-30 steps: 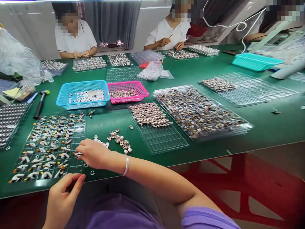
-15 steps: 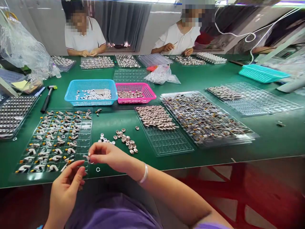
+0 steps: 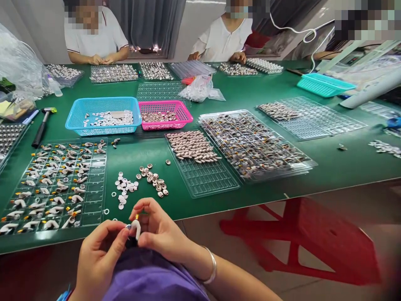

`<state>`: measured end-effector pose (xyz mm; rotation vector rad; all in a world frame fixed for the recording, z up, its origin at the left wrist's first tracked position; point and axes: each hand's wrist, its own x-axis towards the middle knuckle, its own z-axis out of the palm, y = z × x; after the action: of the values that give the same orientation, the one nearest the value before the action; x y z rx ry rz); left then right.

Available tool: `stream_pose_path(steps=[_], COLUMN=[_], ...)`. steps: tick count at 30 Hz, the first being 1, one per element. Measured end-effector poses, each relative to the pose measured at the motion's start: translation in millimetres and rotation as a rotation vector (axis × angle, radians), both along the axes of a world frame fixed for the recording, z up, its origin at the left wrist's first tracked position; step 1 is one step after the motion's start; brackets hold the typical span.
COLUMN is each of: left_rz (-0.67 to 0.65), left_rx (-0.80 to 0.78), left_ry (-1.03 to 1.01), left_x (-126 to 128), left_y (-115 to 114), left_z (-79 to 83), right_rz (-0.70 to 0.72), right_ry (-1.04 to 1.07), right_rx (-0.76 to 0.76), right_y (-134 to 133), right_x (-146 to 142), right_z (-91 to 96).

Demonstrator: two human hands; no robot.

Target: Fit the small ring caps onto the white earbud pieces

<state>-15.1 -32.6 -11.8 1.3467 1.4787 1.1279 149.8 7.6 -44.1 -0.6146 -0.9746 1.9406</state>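
Note:
Above my lap at the table edge, both my hands meet around a small curved white part with a gold-coloured tip (image 3: 136, 229). My right hand (image 3: 163, 236) grips this part between thumb and fingers. From the other side, my left hand (image 3: 102, 251) pinches a tiny shiny piece (image 3: 128, 226) against it, too small to name. To the left lies a clear compartment tray (image 3: 94, 196) with rows of similar curved parts. Loose white discs (image 3: 123, 188) and beige cup-shaped pieces (image 3: 153, 179) lie beyond my hands.
A blue basket (image 3: 73, 121) and a pink basket (image 3: 186, 115) hold small pieces. A hammer (image 3: 40, 129) lies at left. Trays of beige parts (image 3: 191, 146) and dark parts (image 3: 250, 146) stand to the right. A red stool (image 3: 332, 234) is below. People sit across the table.
The curved white part with the gold tip now shows between my hands. Both hands have come back from the tray to my lap, and the view has shifted right.

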Motion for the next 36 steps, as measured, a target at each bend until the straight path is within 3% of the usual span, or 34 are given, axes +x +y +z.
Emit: stream_pose_path(steps=[4, 9, 13, 16, 18, 20, 25, 28, 31, 36], left_rz=[-0.029, -0.026, -0.066, -0.106, -0.137, -0.160, -0.115, -0.069, -0.039, -0.029], left_rx=[0.032, 0.228, 0.433, 0.528, 0.495, 0.435, 0.489, 0.539, 0.575, 0.598], left_ry=[0.056, 0.273, 0.421, 0.460, 0.437, 0.399, 0.420, 0.473, 0.519, 0.554], left_x=[4, 8, 9, 9, 10, 12, 18, 20, 20, 20], left_y=[1, 0, -3, -5, -3, -1, 1, 1, 0, -1], left_z=[3.1, 1.2, -4.9, -6.4, -5.0, -3.2, -3.9, -6.3, -7.6, -6.8], right_rz=[-0.201, -0.387, -0.435, -0.445, -0.429, -0.380, -0.177, -0.106, -0.111, -0.148], right_ry=[-0.245, -0.535, -0.671, -0.705, -0.684, -0.651, -0.461, -0.331, -0.237, -0.146], right_rx=[0.316, 0.805, 1.001, 1.047, 1.002, 0.864, 0.275, 0.028, -0.107, -0.194], right_y=[-6, -7, -7, -9, -9, -9, -8, -8, -10, -15], right_x=[2, 10, 15, 18, 20, 21, 17, 12, 6, -2], right_z=[0.5, 5.0, 11.4, 15.1, 17.4, 19.7, 23.6, 22.5, 19.1, 15.1])
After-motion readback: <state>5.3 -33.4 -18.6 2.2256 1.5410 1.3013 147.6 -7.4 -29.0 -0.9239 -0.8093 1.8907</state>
